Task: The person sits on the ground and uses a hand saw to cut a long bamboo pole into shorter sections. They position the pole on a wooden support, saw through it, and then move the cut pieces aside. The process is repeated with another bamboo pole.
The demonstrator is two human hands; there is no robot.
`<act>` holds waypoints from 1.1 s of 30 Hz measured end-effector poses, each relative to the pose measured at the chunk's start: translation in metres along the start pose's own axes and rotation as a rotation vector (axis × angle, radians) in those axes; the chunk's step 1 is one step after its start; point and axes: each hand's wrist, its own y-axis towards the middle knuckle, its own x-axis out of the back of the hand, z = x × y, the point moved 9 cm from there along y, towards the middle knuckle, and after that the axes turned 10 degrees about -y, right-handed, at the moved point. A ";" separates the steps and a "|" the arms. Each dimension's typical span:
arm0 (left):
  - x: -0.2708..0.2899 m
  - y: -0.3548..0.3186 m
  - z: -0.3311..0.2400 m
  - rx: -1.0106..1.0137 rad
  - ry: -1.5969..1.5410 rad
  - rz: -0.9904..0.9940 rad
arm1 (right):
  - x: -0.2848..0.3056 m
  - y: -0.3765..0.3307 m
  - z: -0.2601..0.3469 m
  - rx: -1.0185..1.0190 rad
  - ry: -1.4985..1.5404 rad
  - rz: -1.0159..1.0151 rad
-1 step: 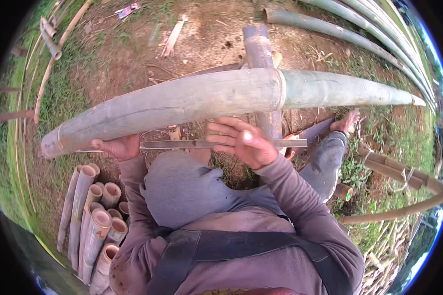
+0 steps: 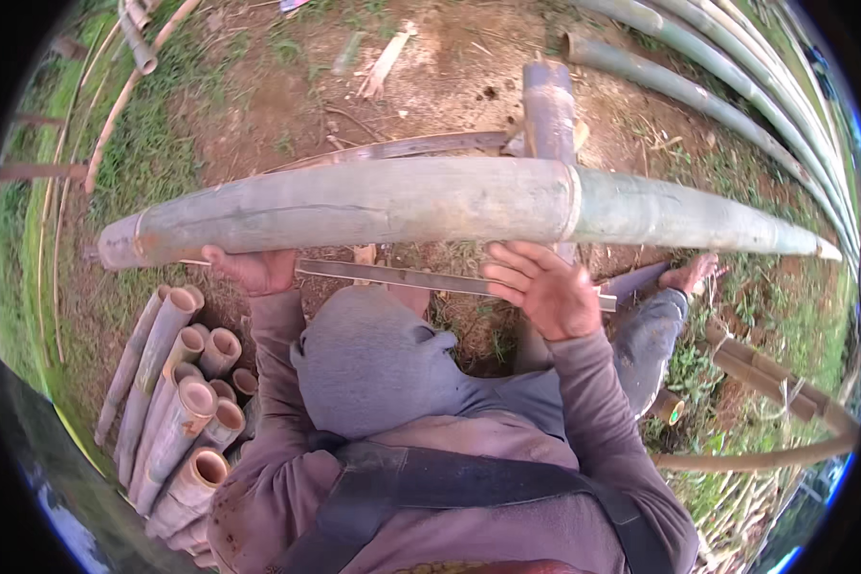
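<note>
A long, thick grey-green bamboo pole [image 2: 373, 206] lies crosswise in front of me, ringed by a node right of its middle. My left hand [image 2: 256, 271] is at its near side by the left end, thumb showing and fingers running out of sight beneath the pole; it seems to hold it from below. My right hand [image 2: 550, 292] is open, fingers stretched and palm showing, its fingertips close under the pole; whether they touch cannot be told. Between the hands runs a narrow, flat strip [image 2: 392, 275], passing behind the right fingers.
An upper length of bamboo [image 2: 548, 110] sticks out beyond the pole. Cut bamboo tubes [image 2: 167, 383] are stacked at my left. Long bamboo poles [image 2: 679, 81] lie far right. A flat dark blade [image 2: 636, 279] rests by my foot [image 2: 689, 275]. Lashed bamboo [image 2: 765, 368] stands at right.
The pole's left end now sits higher in view and its right part lower, so it looks more level. My right hand has shifted right and turned up its palm. The whole view has shifted.
</note>
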 end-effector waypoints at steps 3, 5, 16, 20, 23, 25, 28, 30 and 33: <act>0.048 -0.024 -0.017 -0.157 0.082 -0.265 | 0.177 -0.111 0.053 0.141 0.269 -0.649; 0.064 -0.049 0.001 0.007 -0.057 -0.348 | 0.268 -0.165 0.095 0.342 0.342 -0.994; 0.076 -0.023 -0.055 -0.187 0.168 -0.593 | 0.342 -0.122 0.156 0.501 -0.040 -1.317; 0.051 0.024 -0.120 -0.243 0.029 -0.246 | 0.174 -0.035 0.122 0.368 0.052 -1.261; 0.002 0.020 -0.013 -0.156 0.065 -0.050 | 0.067 0.039 0.082 0.398 0.140 -0.886; -0.017 0.006 0.052 -0.101 0.049 0.011 | -0.006 0.065 0.047 0.225 0.186 -0.777; -0.015 0.043 0.013 -0.062 0.073 -0.053 | -0.010 0.042 -0.006 -0.028 0.244 -0.571; 0.019 0.046 -0.036 -0.193 0.185 -0.182 | 0.042 0.011 -0.001 0.011 0.267 -0.520; 0.064 0.035 -0.071 -0.342 0.240 -0.316 | 0.204 -0.062 0.070 0.296 0.296 -1.047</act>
